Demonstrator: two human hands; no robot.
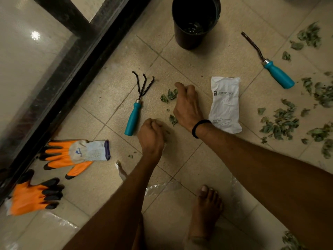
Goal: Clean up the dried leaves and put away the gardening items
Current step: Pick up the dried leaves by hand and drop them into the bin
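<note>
Nearest, the left hand (151, 136) is balled in a fist, green scraps at its edge, likely clutching dried leaves (170, 95). Beyond, the right hand (187, 105) curls beside more; its grip I cannot tell. Brittle bits may sift out before reaching the far pot (195, 20).

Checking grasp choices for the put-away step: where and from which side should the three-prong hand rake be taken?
Grip the hand rake by its teal handle, from above. It lies flat on the tile, butt end nearest the left hand, while the hooked prongs point away.
</note>
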